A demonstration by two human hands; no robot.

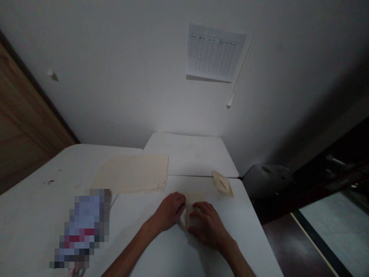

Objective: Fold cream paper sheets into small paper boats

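Observation:
A small piece of cream paper (196,195) lies on the white table in front of me, partly hidden under my hands. At its left edge is my left hand (170,211), with its fingers curled and pressed together on the paper's side. Over the right part of the paper, my right hand (210,226) is bent, its thumb and fingers apart and the fingertips touching or just above the sheet. A folded cream paper piece (223,184) sits beyond my right hand. Behind my left hand is a flat stack of cream paper sheets (135,173).
Several white tabletops (190,154) stand together against the wall. A blurred-out item (83,227) lies at the left. A printed chart (215,54) hangs on the wall. Beyond the table's right edge stands a grey container (266,179). Wooden panelling (25,111) is at far left.

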